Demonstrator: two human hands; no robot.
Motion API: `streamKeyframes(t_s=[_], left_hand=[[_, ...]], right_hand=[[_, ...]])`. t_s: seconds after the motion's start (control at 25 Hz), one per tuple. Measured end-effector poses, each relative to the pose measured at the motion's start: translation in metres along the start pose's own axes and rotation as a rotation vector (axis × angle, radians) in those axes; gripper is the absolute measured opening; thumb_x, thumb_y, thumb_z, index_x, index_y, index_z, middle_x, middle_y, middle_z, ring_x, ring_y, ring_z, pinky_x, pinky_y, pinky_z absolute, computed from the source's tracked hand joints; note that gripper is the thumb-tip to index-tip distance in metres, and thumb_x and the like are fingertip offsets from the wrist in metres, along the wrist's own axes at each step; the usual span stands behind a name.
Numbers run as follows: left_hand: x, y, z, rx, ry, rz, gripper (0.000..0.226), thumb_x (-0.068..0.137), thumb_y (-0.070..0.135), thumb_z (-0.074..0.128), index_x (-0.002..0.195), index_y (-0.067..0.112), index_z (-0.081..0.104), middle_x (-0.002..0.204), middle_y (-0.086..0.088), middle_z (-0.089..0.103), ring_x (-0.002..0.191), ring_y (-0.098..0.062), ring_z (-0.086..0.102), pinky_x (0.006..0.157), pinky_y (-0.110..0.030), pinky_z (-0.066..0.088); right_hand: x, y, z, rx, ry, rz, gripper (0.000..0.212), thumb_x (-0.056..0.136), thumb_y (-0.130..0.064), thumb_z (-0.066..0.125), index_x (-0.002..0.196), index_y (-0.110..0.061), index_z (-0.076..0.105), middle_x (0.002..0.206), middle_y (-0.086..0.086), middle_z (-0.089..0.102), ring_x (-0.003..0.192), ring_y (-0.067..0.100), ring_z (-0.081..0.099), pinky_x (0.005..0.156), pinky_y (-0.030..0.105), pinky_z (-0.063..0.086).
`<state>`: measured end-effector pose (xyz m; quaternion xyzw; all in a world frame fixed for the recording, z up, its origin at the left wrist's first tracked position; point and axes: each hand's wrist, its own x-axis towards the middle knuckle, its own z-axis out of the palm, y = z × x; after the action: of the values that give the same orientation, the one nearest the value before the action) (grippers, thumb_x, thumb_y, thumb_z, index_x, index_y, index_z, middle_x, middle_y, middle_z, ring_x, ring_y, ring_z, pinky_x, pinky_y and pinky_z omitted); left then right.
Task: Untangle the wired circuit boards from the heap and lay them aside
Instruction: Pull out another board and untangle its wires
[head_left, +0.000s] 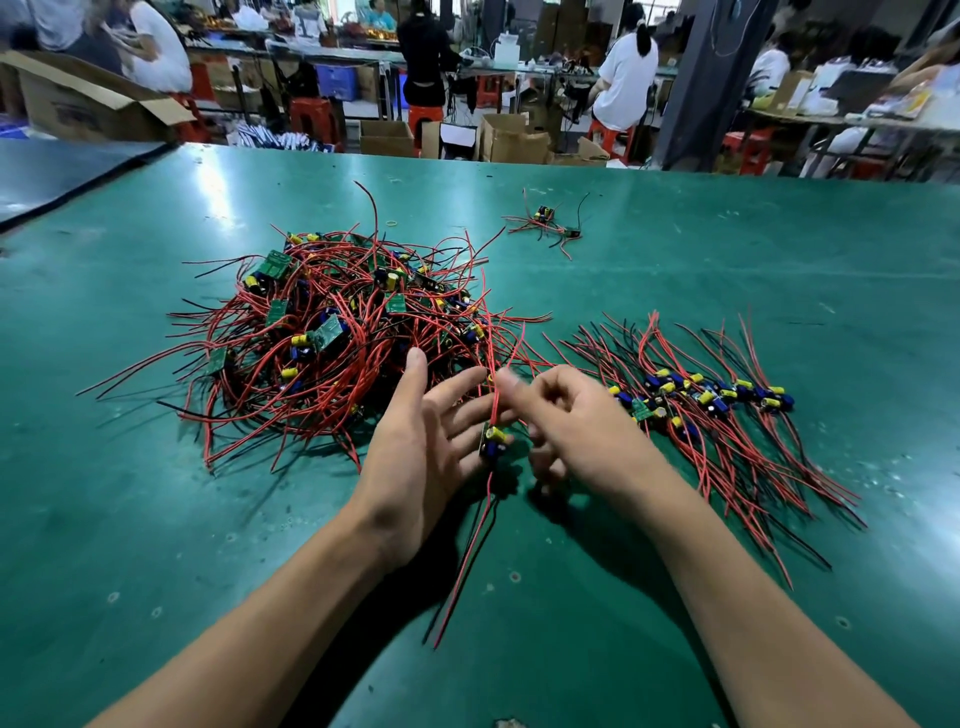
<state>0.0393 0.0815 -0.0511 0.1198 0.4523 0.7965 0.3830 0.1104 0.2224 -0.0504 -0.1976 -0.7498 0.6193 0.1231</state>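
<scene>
A tangled heap of small green circuit boards with red and black wires (332, 332) lies on the green table, left of centre. To the right, a row of untangled boards (706, 400) lies with wires fanned out. One board with a yellow capacitor (492, 441) hangs between my hands, its red and black wires trailing toward me. My right hand (566, 421) pinches this board's red wire just above it. My left hand (421, 447) is spread with straight fingers beside the board, at the heap's near edge.
Two more wired boards (545, 223) lie apart at the far middle of the green table (727, 260). Beyond the table edge stand cardboard boxes (511, 137), red stools and people working at benches.
</scene>
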Motion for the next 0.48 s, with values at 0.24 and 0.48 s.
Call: streamKeyframes(t_s=[0.24,0.48], left_hand=[[0.000,0.002,-0.001,-0.075,-0.065,-0.002,0.074,0.089,0.069,0.031,0.140,0.019,0.048,0.135,-0.007,0.061,0.121,-0.020,0.061,0.103,-0.036,0.046],[-0.005,-0.009,-0.001,0.381,0.235,0.296,0.013,0.096,0.013,0.058,0.103,0.013,0.069,0.087,-0.005,0.073,0.075,-0.018,0.072,0.063,-0.030,0.058]], right_hand=[[-0.009,-0.004,0.016,-0.253,0.090,-0.127,0.026,0.077,-0.029,0.084,0.085,-0.020,0.061,0.078,0.000,0.072,0.073,0.021,0.069,0.075,0.047,0.059],[0.004,-0.003,-0.024,-0.310,0.495,-0.193,0.008,0.088,-0.027,0.075,0.088,-0.019,0.075,0.077,-0.009,0.071,0.067,0.000,0.061,0.076,0.025,0.051]])
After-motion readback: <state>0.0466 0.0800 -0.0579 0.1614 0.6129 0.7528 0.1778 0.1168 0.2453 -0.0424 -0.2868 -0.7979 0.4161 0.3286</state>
